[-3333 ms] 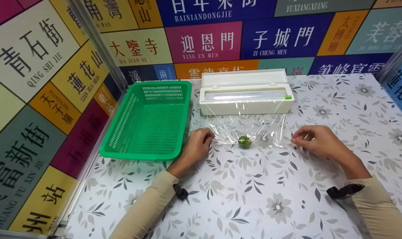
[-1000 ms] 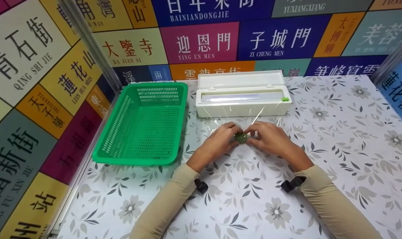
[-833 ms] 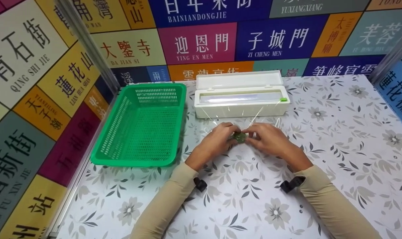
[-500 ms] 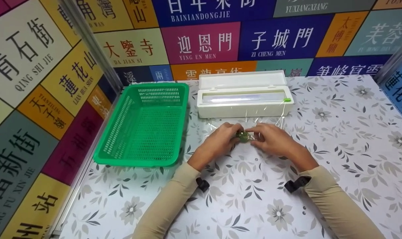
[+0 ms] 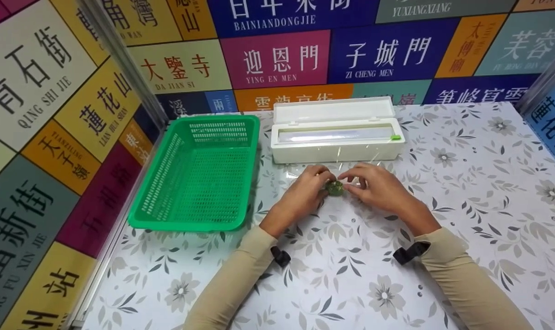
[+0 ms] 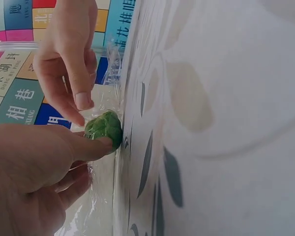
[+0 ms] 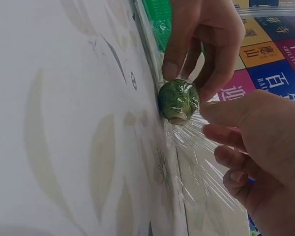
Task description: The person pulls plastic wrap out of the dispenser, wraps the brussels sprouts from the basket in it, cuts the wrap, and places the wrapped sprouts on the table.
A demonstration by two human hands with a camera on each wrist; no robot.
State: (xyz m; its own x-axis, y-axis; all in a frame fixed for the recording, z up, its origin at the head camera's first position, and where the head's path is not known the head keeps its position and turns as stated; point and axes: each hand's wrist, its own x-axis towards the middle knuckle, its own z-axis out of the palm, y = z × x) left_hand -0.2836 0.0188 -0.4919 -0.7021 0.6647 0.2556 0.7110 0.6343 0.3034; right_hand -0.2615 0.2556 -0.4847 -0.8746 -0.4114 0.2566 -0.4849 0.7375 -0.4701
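Head view, walls (image 5: 277,62): coloured sign panels along the far and left sides, more at the right edge, with large Chinese characters and smaller Latin letters.
Table (image 5: 350,288): white covering printed with grey flowers and leaves.
Basket (image 5: 247,183): green plastic with slotted sides, at the far left of the table.
Sleeves (image 5: 231,279): beige, one on each forearm, coming in from the near side.
Box (image 5: 337,153): long and white, right of the basket at the far side; its lid stands open on the far edge.
Film (image 7: 199,152): clear and wrinkled, running from the box toward the near side, with bright glints where it is stretched.
Left hand (image 5: 302,190): fingers and thumb pinching a small round green vegetable (image 5: 335,188) from the left.
Right hand (image 5: 378,188): close by on the right, fingers bent, thumb and forefinger apart beside the vegetable; whether they grip the film, I cannot tell.
Wrist straps (image 5: 412,253): black, one at the end of each sleeve.
Vegetable: between the two hands, near of the box, leafy, with film shining over it; whether it touches the table, I cannot tell.
Tab (image 5: 395,137): bright green, at the right end of the box's opening.
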